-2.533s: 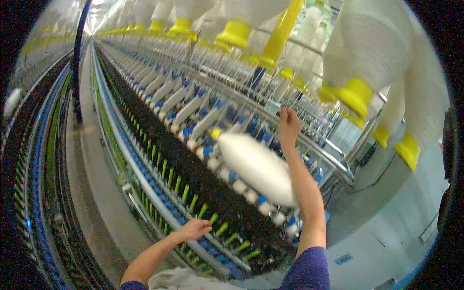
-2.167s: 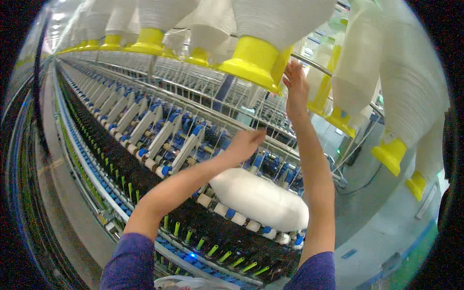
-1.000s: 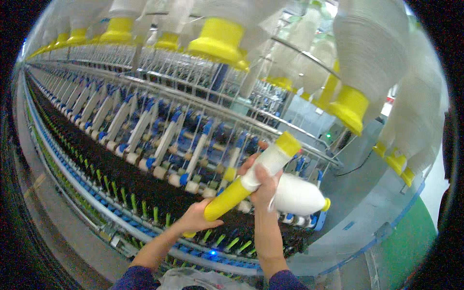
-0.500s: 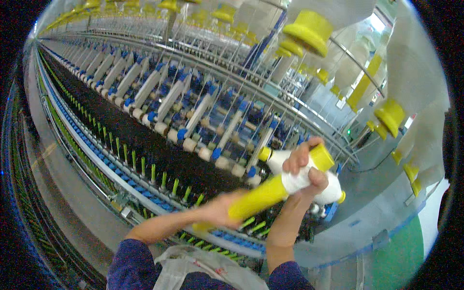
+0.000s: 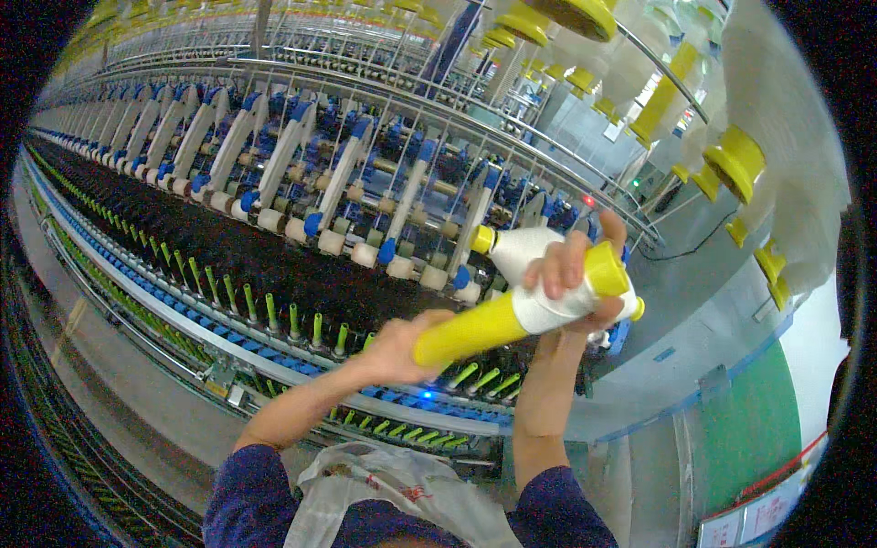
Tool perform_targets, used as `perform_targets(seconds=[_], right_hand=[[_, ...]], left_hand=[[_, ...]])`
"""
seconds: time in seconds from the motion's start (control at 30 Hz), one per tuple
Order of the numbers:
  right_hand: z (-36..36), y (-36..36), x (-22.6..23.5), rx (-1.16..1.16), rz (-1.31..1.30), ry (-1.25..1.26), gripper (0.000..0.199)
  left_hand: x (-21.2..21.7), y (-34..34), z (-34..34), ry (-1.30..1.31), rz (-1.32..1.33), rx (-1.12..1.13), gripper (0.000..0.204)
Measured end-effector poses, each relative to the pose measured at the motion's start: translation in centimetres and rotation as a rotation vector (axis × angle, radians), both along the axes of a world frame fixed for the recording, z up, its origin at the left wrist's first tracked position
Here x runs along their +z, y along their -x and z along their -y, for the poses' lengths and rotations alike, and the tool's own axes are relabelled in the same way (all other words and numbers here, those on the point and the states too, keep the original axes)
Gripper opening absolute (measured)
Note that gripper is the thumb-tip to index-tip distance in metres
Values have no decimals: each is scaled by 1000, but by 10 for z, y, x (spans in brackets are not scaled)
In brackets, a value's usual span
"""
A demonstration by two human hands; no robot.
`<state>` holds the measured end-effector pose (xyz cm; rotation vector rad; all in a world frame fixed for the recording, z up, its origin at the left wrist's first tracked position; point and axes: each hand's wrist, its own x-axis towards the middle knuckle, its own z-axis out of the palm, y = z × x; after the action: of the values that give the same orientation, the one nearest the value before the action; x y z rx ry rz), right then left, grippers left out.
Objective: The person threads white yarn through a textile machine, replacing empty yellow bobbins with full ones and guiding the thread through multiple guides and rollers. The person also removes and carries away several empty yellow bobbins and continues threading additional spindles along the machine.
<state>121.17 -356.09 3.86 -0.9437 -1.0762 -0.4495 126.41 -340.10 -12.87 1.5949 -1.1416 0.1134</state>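
My right hand (image 5: pixel 574 272) is wrapped around the upper part of a yellow bobbin tube (image 5: pixel 473 329) that carries a thin band of white roving. My left hand (image 5: pixel 395 349) grips the tube's lower end. The tube slants up to the right in front of the spinning frame (image 5: pixel 274 274). Behind my right hand a full white roving bobbin (image 5: pixel 525 248) with a yellow tip lies on the frame's front ledge.
Rows of white-and-blue drafting arms (image 5: pixel 338 183) and green spindles (image 5: pixel 292 320) run off to the left. Large white roving bobbins on yellow holders (image 5: pixel 735 160) hang overhead. A white bag (image 5: pixel 393 484) hangs at my chest. A grey aisle floor (image 5: pixel 119 384) lies left, a green floor (image 5: pixel 749 429) right.
My hands reached up to the hanging bobbins, then came down with the yellow tube. Over the last second the tube has dropped lower and tilted closer to level.
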Motion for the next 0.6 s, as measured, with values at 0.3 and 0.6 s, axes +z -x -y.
perform_targets(seconds=[0.3,0.6], right_hand=[[-5,21,-9,-745,17,49,49],[-2,-16,-15,-484,-116,-216,59]], left_hand=[[-28,-6,4,-58,7,-69,40],[17,-6,-8,-350,-243,-390,47]])
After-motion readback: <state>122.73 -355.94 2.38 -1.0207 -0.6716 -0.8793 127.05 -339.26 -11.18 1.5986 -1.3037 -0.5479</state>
